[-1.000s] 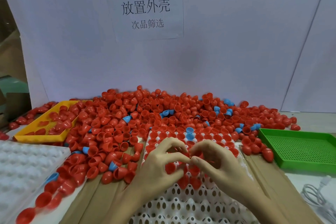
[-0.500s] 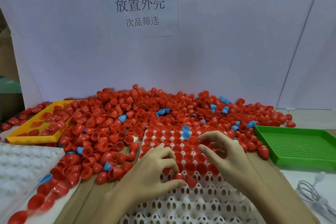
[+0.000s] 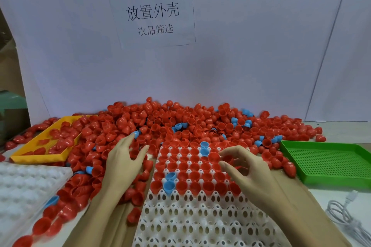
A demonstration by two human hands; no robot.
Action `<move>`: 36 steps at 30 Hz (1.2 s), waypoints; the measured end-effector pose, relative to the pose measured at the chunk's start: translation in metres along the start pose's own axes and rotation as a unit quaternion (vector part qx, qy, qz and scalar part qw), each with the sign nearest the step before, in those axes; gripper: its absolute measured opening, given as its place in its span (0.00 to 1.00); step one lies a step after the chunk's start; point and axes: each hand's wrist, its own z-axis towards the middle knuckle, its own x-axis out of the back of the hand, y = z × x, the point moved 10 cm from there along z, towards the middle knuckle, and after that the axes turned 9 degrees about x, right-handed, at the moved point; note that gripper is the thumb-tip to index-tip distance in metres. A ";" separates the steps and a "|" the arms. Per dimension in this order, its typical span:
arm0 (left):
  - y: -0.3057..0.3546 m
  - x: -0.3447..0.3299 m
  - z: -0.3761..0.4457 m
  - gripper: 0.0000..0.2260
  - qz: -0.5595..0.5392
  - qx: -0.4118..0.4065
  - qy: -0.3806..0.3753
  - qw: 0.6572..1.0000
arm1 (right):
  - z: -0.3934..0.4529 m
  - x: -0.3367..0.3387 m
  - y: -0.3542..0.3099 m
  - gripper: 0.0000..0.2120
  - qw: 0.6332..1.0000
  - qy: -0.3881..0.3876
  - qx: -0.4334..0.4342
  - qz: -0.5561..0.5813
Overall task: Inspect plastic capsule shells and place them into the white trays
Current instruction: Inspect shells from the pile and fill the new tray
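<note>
Since the earlier frame, the left hand (image 3: pixel 123 163) has been carried off the white moulded plastic tray (image 3: pixel 200 220) to the loose heap of red plastic capsule shells (image 3: pixel 160 124), fingers spread flat over it and nothing gripped. The right hand (image 3: pixel 244 172) is held above the tray's filled far rows, fingers loosely curled; whether a shell is pinched cannot be told. A green perforated tray (image 3: pixel 329 163) lies just right of the heap.
</note>
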 end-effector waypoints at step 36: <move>0.078 -0.069 -0.083 0.12 -0.268 -0.103 -0.238 0.928 | -0.005 -0.035 -0.016 0.20 0.986 -0.079 0.013 0.146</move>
